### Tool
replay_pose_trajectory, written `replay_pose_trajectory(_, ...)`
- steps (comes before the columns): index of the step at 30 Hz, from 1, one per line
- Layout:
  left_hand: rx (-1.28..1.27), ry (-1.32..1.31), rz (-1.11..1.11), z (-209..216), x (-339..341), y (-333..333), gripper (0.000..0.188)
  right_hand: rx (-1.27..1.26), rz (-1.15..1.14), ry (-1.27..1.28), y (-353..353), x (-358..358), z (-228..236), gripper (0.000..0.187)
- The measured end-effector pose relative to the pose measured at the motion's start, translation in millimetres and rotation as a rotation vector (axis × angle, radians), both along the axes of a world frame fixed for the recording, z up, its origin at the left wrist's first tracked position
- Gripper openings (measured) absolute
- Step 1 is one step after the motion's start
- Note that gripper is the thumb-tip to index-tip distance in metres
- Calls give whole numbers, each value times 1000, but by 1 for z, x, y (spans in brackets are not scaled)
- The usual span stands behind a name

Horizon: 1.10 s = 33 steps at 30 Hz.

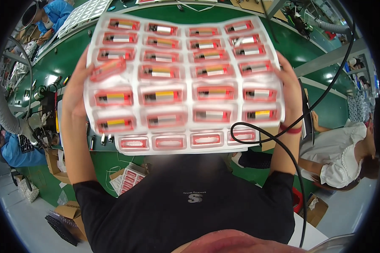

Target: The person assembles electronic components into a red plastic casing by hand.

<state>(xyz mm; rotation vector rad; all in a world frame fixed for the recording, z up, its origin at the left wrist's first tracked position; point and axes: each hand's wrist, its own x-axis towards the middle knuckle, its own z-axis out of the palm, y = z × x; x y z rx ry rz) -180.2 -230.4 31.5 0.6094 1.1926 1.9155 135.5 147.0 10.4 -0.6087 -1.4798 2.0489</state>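
Loaded white tray (189, 90) between left hand (77, 86) and right hand (290, 82).
Long axis runs left-right, hand to hand; each pinches its own short edge, neither clearly nearer.

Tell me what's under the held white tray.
Past its near edge, another white tray shows, with a row of red-edged pieces. The held tray covers anything else beneath.

Pale logo (195, 198), small lettering (193, 193) on black shirt (156, 206); dark print (74, 205) on cardboard box (73, 213).
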Motion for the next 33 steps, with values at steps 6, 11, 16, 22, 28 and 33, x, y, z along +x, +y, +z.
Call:
replay_pose_trajectory(6,-126,52,-45,17,-149,62,53,98,165,58,109,-97,13,50)
replay_pose_trajectory(11,-246,-31,79,-19,-280,127,45,37,112,39,181,-183,-24,50)
replay_pose_trajectory(16,-259,-47,0,-83,-332,94,40,-17,239,34,140,-261,-49,38)
replay_pose_trajectory(22,-163,-141,-39,-156,-307,93,58,-9,348,-198,129,-279,-94,55)
replay_pose_trajectory(28,-357,0,65,-171,-287,133,60,1387,208,-518,254,-165,-138,54)
replay_pose_trajectory(33,-485,91,87,-223,-333,88,55,1539,130,-1513,296,-12,-156,42)
